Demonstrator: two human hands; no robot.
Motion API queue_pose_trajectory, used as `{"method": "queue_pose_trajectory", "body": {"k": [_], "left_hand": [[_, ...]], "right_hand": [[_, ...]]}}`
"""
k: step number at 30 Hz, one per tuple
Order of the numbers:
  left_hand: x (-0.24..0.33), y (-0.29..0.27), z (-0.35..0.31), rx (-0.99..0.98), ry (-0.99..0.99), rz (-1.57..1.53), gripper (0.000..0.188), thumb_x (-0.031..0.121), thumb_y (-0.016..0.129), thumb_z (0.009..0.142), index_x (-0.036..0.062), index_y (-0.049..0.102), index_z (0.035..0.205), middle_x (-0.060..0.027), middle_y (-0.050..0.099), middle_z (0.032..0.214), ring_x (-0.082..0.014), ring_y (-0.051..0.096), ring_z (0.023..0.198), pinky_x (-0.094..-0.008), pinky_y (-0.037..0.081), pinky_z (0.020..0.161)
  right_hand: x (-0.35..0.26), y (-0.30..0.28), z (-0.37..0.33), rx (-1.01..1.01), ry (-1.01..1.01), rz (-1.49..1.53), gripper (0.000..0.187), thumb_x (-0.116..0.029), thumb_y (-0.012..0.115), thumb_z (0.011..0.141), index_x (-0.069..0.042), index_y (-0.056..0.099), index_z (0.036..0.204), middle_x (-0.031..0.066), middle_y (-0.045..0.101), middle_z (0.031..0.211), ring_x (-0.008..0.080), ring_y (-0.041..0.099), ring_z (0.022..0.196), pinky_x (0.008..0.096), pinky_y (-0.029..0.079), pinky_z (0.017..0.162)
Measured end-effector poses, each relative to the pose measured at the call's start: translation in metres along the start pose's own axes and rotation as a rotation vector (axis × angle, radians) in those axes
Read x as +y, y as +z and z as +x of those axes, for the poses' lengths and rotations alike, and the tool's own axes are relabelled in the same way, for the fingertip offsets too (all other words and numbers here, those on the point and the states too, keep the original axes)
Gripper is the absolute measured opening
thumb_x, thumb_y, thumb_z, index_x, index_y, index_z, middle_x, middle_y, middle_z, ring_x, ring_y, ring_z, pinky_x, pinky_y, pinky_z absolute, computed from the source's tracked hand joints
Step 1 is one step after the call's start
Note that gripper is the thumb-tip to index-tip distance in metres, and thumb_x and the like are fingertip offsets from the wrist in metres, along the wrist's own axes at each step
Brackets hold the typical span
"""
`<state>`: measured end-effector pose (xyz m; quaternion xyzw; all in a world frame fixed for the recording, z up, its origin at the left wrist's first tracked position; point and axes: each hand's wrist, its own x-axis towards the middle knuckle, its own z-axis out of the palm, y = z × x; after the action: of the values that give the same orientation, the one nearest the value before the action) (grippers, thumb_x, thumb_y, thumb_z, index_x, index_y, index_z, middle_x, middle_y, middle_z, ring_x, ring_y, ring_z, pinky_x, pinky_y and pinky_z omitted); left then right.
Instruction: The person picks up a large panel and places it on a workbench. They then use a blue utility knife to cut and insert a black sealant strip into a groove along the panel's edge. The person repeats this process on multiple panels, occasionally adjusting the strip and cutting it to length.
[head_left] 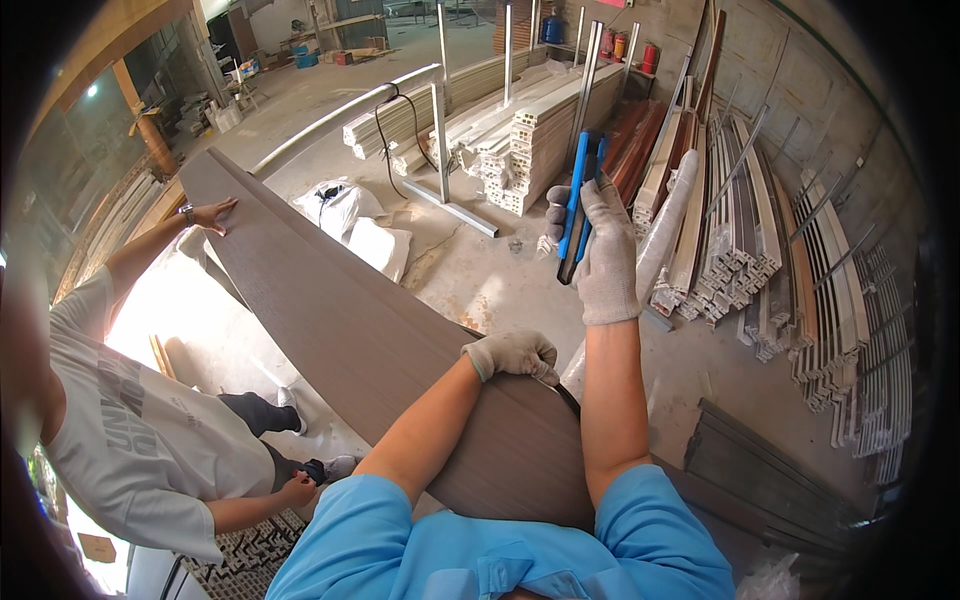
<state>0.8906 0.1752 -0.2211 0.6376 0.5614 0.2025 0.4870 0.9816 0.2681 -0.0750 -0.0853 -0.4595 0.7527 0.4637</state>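
My right hand (608,262), in a pale knit glove with grey fingertips, is raised above the floor and closed around a blue and black utility knife (575,210), held upright. A long grey-brown wood-grain panel (370,310) slants from the far left down to my body. My left hand (510,356), gloved alike, rests at the panel's right edge near me. Its fingers are curled; what they pinch at that edge is hidden. A co-worker's bare hand (212,214) lies on the panel's far end.
The co-worker in a white shirt (150,420) stands at my left. Stacked pale profiles (540,140) lie ahead beside metal posts (440,140). More long profiles (725,245) lean along the right wall. White sacks (350,215) sit beyond the panel; dark boards (760,470) lie at right.
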Motion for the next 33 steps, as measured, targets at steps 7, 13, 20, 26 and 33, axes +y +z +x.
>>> {"method": "queue_pose_trajectory", "body": {"k": [7,13,20,26,33], "left_hand": [[-0.0001,-0.0005,0.0002,-0.018,-0.033,-0.016,0.030,0.036,0.082,0.081,0.0073,0.073,0.087,-0.0051,0.069,0.075,-0.0167,0.064,0.073,-0.0344,0.049,0.067],[0.0050,-0.0011,-0.0024,-0.008,-0.018,-0.006,0.026,0.029,0.080,0.085,0.0046,0.072,0.086,-0.0040,0.069,0.075,-0.0133,0.063,0.072,-0.0314,0.049,0.066],[0.0063,0.0000,-0.0028,0.009,-0.015,0.023,0.026,0.029,0.080,0.085,0.0043,0.072,0.088,-0.0044,0.069,0.076,-0.0139,0.064,0.073,-0.0317,0.049,0.067],[0.0059,-0.0015,-0.0020,-0.003,-0.008,0.031,0.027,0.030,0.079,0.085,0.0043,0.072,0.088,-0.0041,0.069,0.076,-0.0137,0.063,0.073,-0.0315,0.049,0.067],[0.0082,-0.0010,-0.0037,-0.014,-0.026,0.002,0.027,0.030,0.079,0.086,0.0042,0.072,0.086,-0.0038,0.068,0.074,-0.0134,0.062,0.072,-0.0313,0.048,0.066]], "right_hand": [[-0.0026,0.0000,0.0006,0.019,0.017,-0.010,0.026,-0.022,0.051,0.106,-0.008,0.054,0.127,0.0099,0.068,0.094,0.0149,0.067,0.073,0.0268,0.055,0.060],[-0.0032,0.0009,0.0006,0.037,0.005,0.006,0.024,-0.020,0.049,0.106,-0.007,0.053,0.126,0.0115,0.068,0.094,0.0151,0.067,0.075,0.0271,0.055,0.059],[-0.0022,-0.0007,0.0026,0.023,0.011,0.014,0.029,-0.020,0.050,0.105,-0.009,0.053,0.132,0.0073,0.067,0.093,0.0138,0.066,0.073,0.0277,0.056,0.062],[-0.0009,-0.0014,0.0039,0.041,0.003,-0.002,0.029,-0.019,0.050,0.105,-0.007,0.054,0.132,0.0074,0.067,0.092,0.0143,0.066,0.073,0.0281,0.056,0.062],[-0.0017,-0.0031,0.0050,0.030,0.007,-0.006,0.031,-0.022,0.050,0.106,-0.008,0.051,0.134,0.0116,0.069,0.095,0.0155,0.067,0.076,0.0274,0.055,0.062]]}}
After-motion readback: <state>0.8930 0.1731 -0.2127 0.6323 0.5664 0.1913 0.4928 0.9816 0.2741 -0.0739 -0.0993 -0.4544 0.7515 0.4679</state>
